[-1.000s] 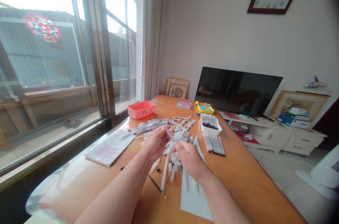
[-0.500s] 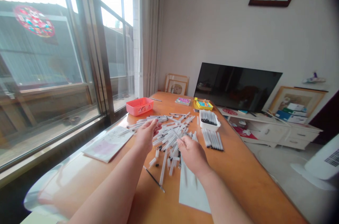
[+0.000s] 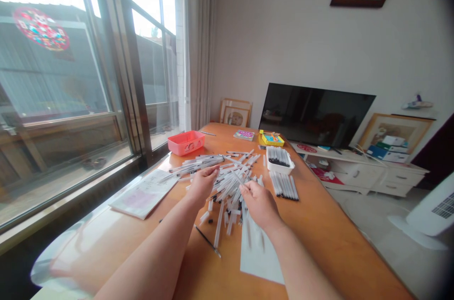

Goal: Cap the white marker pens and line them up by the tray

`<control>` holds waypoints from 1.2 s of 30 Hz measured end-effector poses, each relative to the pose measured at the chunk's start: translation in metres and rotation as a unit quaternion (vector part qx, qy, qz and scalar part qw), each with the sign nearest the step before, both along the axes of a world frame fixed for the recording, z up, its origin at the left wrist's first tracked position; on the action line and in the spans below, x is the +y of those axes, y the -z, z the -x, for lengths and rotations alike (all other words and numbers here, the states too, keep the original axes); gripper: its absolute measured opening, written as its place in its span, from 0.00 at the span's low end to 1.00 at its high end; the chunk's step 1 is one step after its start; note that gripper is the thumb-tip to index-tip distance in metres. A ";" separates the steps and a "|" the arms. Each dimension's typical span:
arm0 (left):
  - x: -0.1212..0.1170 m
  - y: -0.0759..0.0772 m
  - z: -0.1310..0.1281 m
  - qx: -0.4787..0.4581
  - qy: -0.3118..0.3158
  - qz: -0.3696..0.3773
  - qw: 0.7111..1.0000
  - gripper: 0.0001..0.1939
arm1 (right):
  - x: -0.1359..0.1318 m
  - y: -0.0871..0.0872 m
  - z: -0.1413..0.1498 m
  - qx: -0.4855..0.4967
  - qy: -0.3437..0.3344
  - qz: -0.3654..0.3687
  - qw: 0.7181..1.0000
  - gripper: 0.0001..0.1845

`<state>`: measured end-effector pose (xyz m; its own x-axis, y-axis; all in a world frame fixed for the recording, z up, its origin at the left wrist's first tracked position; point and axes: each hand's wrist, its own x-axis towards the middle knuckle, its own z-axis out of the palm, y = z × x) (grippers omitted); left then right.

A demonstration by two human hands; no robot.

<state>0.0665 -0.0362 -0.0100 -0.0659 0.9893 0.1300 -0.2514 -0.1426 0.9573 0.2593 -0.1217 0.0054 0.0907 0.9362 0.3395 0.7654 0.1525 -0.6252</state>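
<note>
Over a loose pile of clear pen barrels (image 3: 227,186), my right hand (image 3: 261,204) pinches a pale pen barrel (image 3: 237,176) that points up and left. My left hand (image 3: 203,184) is just left of it, thumb and fingertips pressed together; whatever they hold is too small to make out. Clear caps (image 3: 204,217) and small black plugs (image 3: 210,221) lie below the pile. A black pen refill (image 3: 207,241) rests on the table near my left forearm. Right of the pile is a row of pens with black ends (image 3: 284,186).
A white basket (image 3: 282,168) of pens stands behind the row. At the back left is a pink bin (image 3: 186,143). A booklet (image 3: 144,194) lies at left, a white sheet (image 3: 260,260) under my right wrist. Farther back are a yellow box (image 3: 271,138) and a television (image 3: 315,113).
My left hand has shifted right and slightly down, closer to my right hand. My right hand has moved a little to the right, still pinching the barrel.
</note>
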 end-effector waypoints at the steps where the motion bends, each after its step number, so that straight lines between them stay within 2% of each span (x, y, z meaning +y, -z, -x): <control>1: 0.002 0.002 0.000 0.021 0.003 0.003 1.000 0.20 | 0.000 0.001 0.000 0.002 0.000 -0.001 1.000 0.18; 6: 0.001 0.001 -0.004 0.057 -0.035 -0.012 0.998 0.20 | 0.008 0.010 0.001 0.052 -0.012 -0.009 0.999 0.18; 8: -0.005 -0.004 -0.007 0.062 -0.015 -0.014 0.998 0.20 | 0.013 0.014 0.003 0.108 -0.033 -0.013 0.994 0.19; 10: -0.013 -0.008 -0.011 0.064 0.061 0.002 0.996 0.22 | 0.016 0.017 0.006 0.172 -0.064 -0.014 0.983 0.21; 13: -0.023 -0.012 -0.018 0.015 0.207 0.033 0.978 0.20 | 0.016 0.015 0.012 0.270 -0.112 0.003 0.956 0.24; 15: -0.026 -0.013 -0.020 -0.028 0.241 0.042 0.969 0.17 | 0.014 0.012 0.015 0.346 -0.125 0.031 0.929 0.26; 20: -0.022 -0.019 -0.016 -0.133 0.189 0.066 0.971 0.13 | 0.015 0.010 0.012 0.501 -0.074 0.112 0.855 0.30; 24: -0.020 -0.023 -0.012 -0.158 0.166 0.075 0.970 0.11 | 0.016 0.012 0.010 0.522 -0.085 0.140 0.837 0.29; 28: -0.019 -0.021 -0.012 -0.154 0.163 0.083 0.971 0.11 | 0.014 0.010 0.012 0.549 -0.116 0.132 0.817 0.28; 31: -0.018 -0.018 -0.013 -0.152 0.148 0.079 0.974 0.12 | 0.012 0.008 0.014 0.555 -0.125 0.118 0.814 0.27; 36: -0.017 -0.018 -0.014 -0.162 0.107 0.075 0.978 0.13 | 0.009 0.005 0.017 0.521 -0.122 0.071 0.842 0.23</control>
<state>0.0809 -0.0533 0.0078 0.1300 0.9915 -0.0102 -0.5546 0.0813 0.8282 0.2419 -0.1122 0.0007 0.0683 0.9946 0.0777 -0.2531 0.0927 -0.9630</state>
